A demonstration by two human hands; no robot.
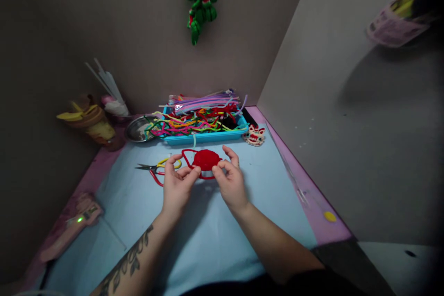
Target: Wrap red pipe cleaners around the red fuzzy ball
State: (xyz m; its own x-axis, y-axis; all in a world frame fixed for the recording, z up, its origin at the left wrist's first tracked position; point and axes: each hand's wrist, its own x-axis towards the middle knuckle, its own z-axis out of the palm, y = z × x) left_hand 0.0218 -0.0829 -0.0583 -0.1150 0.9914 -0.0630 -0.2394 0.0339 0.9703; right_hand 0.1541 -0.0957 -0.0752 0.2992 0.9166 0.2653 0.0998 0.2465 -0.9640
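Observation:
A red fuzzy oval piece (207,160), seemingly made of pipe cleaner, is held up over the light blue cloth (277,203). A loose red strand loops out from its left side and along its underside. My left hand (179,178) pinches its lower left part between thumb and fingers, with the strand by the index finger. My right hand (230,178) pinches the lower right edge, its upper fingers raised and curled. Just left of my left hand lie scissors (150,167) with one yellow and one red handle, partly hidden behind that hand.
Behind the hands stands a blue tray (208,138) heaped with colourful pipe cleaners, beside a metal dish (136,129) and a small red-and-white figure (255,135). A pink glue gun (74,226) lies at left. Holders with sticks (111,88) and yellow items (88,122) stand back left.

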